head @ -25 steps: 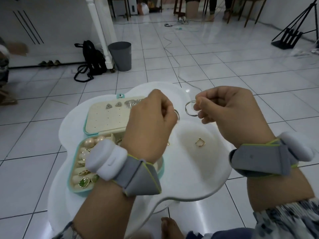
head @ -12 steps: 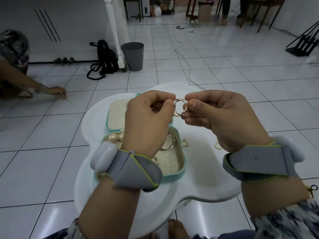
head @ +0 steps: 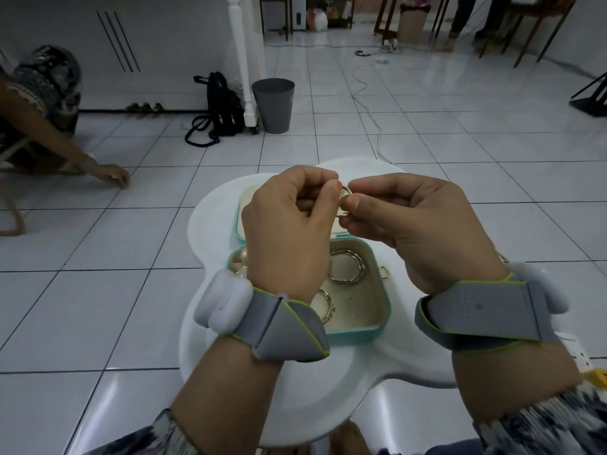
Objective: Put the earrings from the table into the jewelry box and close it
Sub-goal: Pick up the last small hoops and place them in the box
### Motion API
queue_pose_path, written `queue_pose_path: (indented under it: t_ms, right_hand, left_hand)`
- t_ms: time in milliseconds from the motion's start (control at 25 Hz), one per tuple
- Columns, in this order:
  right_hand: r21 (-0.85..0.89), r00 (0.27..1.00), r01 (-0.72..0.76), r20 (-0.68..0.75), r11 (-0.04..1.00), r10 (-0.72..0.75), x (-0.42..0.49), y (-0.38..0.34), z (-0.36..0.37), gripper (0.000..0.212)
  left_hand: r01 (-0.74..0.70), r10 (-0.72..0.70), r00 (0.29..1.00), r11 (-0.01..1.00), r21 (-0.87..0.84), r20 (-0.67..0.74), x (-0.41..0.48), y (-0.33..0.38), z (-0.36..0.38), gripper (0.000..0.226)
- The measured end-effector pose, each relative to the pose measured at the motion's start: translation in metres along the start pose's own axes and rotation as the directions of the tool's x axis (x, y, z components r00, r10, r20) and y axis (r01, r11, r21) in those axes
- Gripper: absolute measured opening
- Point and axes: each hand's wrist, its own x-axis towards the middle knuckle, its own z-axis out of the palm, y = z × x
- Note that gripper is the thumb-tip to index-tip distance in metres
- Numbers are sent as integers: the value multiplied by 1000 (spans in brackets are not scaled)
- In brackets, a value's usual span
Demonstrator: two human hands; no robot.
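Observation:
My left hand and my right hand meet above the open jewelry box, both pinching small gold hoop earrings between thumb and fingers. The teal box sits on a white cloud-shaped table; its cream lid lies open at the far side. Inside the box lie larger gold hoops and pearl pieces at the left, partly hidden by my left wrist. One gold earring lies on the table right of the box.
Another person's hand touches the tiled floor at the far left. A black backpack and a grey bin stand by a white post. A cable runs across the floor beyond the table.
My hands have come together from apart: the two hoops they held separately are now pressed together between my fingertips. The view has shifted, so the box appears further right.

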Motion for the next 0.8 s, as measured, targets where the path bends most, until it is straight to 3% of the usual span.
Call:
queue_pose_path:
  t_ms: [120, 280, 480, 680, 800]
  right_hand:
    - [-43, 1000, 15, -18, 999, -16, 2, 1, 2, 12]
    - [-175, 1000, 19, 23, 984, -15, 3, 0, -1, 14]
    - [-360, 988, -63, 110, 931, 109, 3, 1, -7, 7]
    - [-438, 993, -114, -89, 892, 84, 10, 1, -27, 9]
    - [-476, 991, -119, -116, 871, 72, 9, 0, -33, 11]
  left_hand:
    - [-18, 18, 999, 1000, -3, 46, 2, -4, -5, 5]
    - [59, -64, 959, 998, 24, 275, 9, -9, -20, 2]
    - [76, -128, 899, 987, 139, 420, 8, -16, -27, 4]
    - [-67, -173, 809, 923, 380, 562, -6, -13, -20, 3]
    - [-142, -208, 770, 866, 479, 604, -14, -6, -13, 4]
